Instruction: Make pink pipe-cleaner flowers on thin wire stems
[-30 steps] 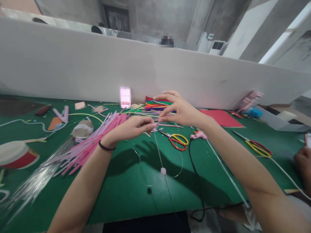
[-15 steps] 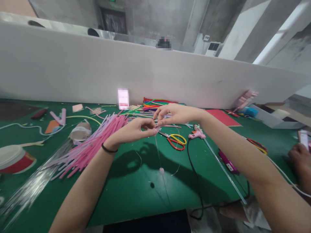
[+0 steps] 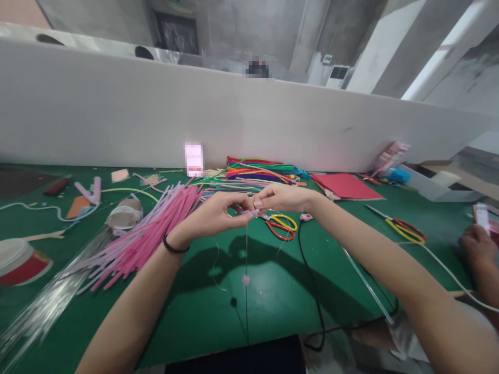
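Observation:
My left hand (image 3: 214,217) and my right hand (image 3: 284,197) meet fingertip to fingertip above the green table. Between them they pinch a small pale pink piece (image 3: 254,213), mostly covered by the fingers. From it a thin thread (image 3: 247,249) hangs straight down, carrying a small pink bead-like ball (image 3: 245,280) partway along. Just beyond the fingers lie scissors (image 3: 281,228) with yellow and red handles. Left of my left hand is a bundle of pink and lilac pipe cleaners (image 3: 156,239), partly behind my wrist.
A pink glue gun (image 3: 306,217) is partly hidden by my right arm; its black cord crosses the table. Colourful pipe cleaners (image 3: 257,171) and red sheets (image 3: 346,186) lie behind. Other scissors (image 3: 401,228) rest at right, near another person's hand (image 3: 477,249). A paper cup (image 3: 21,262) stands left.
My right hand has lowered slightly and its fingers have drawn in closer to the left. The hanging thread and pink ball have swung a little left. The view has shifted slightly.

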Available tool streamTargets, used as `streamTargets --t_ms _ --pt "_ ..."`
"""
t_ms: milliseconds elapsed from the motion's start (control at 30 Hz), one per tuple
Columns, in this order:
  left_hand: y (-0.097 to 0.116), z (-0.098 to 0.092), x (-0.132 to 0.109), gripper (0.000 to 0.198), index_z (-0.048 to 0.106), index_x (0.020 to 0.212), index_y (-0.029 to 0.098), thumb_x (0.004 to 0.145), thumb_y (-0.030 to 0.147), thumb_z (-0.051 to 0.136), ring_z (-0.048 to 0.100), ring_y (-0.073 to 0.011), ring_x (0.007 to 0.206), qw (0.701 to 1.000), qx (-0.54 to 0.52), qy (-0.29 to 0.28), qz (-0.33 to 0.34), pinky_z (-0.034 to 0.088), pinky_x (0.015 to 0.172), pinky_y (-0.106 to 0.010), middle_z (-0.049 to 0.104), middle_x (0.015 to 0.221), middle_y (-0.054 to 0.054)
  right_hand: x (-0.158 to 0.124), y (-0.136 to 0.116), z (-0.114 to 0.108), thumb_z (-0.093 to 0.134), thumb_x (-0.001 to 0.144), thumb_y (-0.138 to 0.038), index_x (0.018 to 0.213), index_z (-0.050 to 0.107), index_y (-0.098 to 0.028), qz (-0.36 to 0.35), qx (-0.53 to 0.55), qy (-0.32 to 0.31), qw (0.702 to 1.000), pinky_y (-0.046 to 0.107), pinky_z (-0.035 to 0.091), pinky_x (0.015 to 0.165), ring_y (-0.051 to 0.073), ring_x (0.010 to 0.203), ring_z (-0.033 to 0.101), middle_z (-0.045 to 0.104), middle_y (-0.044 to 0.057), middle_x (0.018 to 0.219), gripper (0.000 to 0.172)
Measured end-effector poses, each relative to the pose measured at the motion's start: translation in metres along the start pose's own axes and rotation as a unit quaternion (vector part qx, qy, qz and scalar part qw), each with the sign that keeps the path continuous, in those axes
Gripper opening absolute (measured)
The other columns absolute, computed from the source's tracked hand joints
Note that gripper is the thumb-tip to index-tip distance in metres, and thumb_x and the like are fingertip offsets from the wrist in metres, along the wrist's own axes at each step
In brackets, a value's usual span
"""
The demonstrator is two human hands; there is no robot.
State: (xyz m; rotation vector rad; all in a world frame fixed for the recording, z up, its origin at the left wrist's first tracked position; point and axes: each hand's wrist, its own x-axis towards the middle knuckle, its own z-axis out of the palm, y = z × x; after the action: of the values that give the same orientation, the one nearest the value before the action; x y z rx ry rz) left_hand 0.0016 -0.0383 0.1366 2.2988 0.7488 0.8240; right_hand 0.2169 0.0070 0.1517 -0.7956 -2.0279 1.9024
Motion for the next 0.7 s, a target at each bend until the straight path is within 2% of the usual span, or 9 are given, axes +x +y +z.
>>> streamTargets --t_ms 167,333,600,700 --pt "0.000 0.001 -0.001 0.010 0.066 0.084 0.017 0.085 0.024 0.059 0.062 -0.0126 0.075 1.000 -0.017 0.015 0.001 0.048 0.071 -0.024 0.070 0.082 -0.001 0.005 0.017 0.002 0.078 0.073 -0.037 0.079 0.073 -0.015 0.002 0.097 0.016 0.995 0.028 0.051 0.081 0.012 0.079 0.062 0.067 0.002 0.081 0.024" --pt "0.001 -0.002 -0.002 0.013 0.066 0.085 0.017 0.086 0.027 0.058 0.062 -0.0131 0.077 1.000 -0.018 0.020 -0.003 0.049 0.069 -0.024 0.070 0.084 -0.003 0.010 0.035 0.011 0.079 0.073 -0.037 0.087 0.071 -0.017 -0.038 0.185 0.022 0.982 0.033 0.051 0.086 0.013 0.085 0.062 0.066 0.002 0.087 0.025" --pt "-0.003 -0.004 -0.002 0.010 0.065 0.081 0.017 0.084 0.025 0.060 0.061 -0.0125 0.075 0.999 -0.030 0.038 -0.010 0.049 0.071 -0.024 0.068 0.082 -0.002 0.023 0.064 0.043 0.082 0.069 -0.033 0.089 0.068 -0.021 -0.098 0.348 0.053 0.931 0.037 0.051 0.085 0.016 0.086 0.062 0.066 0.001 0.087 0.028" --pt "-0.006 -0.009 -0.002 0.012 0.066 0.085 0.018 0.086 0.028 0.060 0.061 -0.0149 0.082 0.998 -0.030 0.050 -0.016 0.049 0.076 -0.027 0.067 0.085 -0.003 0.031 0.064 0.050 0.081 0.068 -0.037 0.090 0.067 -0.023 -0.108 0.368 0.091 0.919 0.035 0.052 0.082 0.017 0.086 0.061 0.066 0.001 0.089 0.029"
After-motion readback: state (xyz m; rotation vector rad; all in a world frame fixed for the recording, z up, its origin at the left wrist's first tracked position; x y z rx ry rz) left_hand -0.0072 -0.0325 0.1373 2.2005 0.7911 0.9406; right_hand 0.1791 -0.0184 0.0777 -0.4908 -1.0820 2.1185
